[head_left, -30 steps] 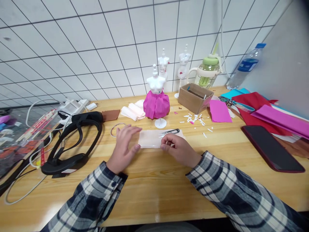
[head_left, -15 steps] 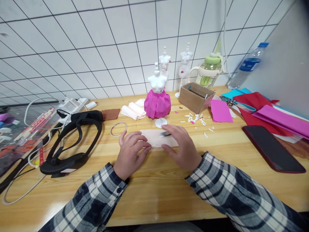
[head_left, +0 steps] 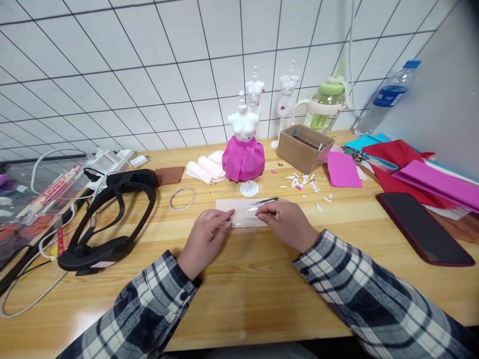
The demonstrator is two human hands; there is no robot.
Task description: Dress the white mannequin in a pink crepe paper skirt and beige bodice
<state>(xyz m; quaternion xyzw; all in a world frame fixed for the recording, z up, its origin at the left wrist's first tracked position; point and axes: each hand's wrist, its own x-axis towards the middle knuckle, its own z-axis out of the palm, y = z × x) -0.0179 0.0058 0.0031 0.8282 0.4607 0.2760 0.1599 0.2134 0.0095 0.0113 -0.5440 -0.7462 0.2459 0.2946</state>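
Note:
A pale pink strip of cloth or paper (head_left: 239, 219) lies flat on the table before me. At its left end is my left hand (head_left: 205, 238), thumb and index finger brought close together at the edge; what they hold, if anything, is too small to make out. Thread snips (head_left: 258, 203) with black handles rest on the strip, blades pointing left. Just in front of them, my right hand (head_left: 291, 223) has its fingertips pinched over the strip, and anything between them is hidden. Behind the strip stands a small white dress form (head_left: 244, 122) wearing a magenta skirt (head_left: 243, 159).
Two more dress forms (head_left: 288, 94) stand behind, beside a cardboard box (head_left: 301, 152) and a green-lidded cup (head_left: 325, 104). White scraps (head_left: 305, 182), magenta cloth (head_left: 343, 169) and a phone (head_left: 422, 227) are at right. A metal ring (head_left: 182, 198) and a black headset (head_left: 108, 224) are at left.
My right hand has shifted slightly right and its fingers have closed into a pinch, uncovering more of the snips. The left fingers have drawn together at the strip's edge.

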